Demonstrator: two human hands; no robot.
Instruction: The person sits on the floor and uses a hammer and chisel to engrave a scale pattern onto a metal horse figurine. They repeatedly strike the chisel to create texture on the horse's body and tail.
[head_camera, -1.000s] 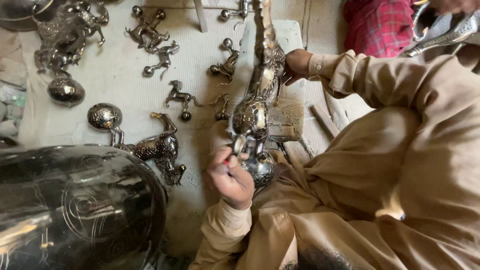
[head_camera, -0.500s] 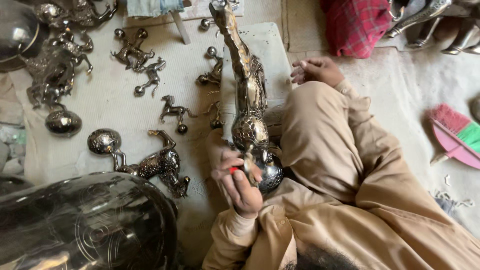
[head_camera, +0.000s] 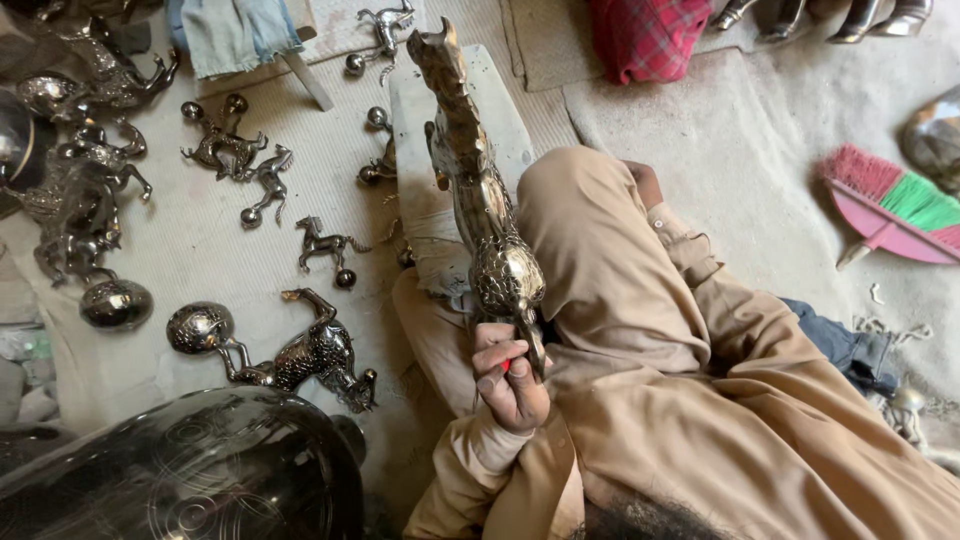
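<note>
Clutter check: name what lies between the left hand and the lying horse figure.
Head view: only the person's own tan-trousered leg lies between the left hand, gripping the tall metal horse, and the lying horse figure.

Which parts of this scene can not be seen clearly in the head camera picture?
- Right hand: mostly hidden behind the raised knee; its grip cannot be told.
- Small red-tipped item in the left hand: too small to identify, covered by fingers.
- Rear of the large metal horse: hidden by that hand.
- Dark engraved vessel: cut by the bottom edge.
- Pink broom: cut by the right edge.
</note>
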